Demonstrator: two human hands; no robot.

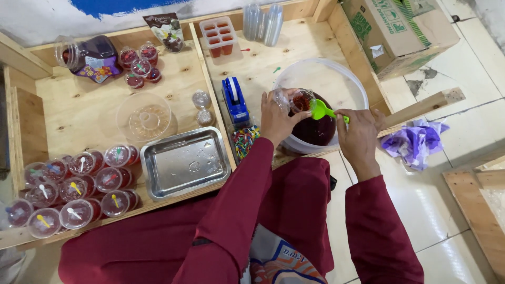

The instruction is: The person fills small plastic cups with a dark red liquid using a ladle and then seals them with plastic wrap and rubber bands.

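far left of the grip sit lidded cups [73, 186] of red jelly, stacked on the table [68, 105]. nearer, a steel tray [184, 163], then a blue tape dispenser [235, 100] and a box of coloured picks [244, 141] just left of the left hand [276, 118]. that hand is closed around a small clear cup [297, 100], tilted over the bowl [321, 105] of dark red liquid. just right of the cup, the right hand [360, 131] pinches the handle of a green spoon [321, 110], its scoop touching the cup's mouth. right of both hands lies a crumpled purple bag [415, 142] on the floor.
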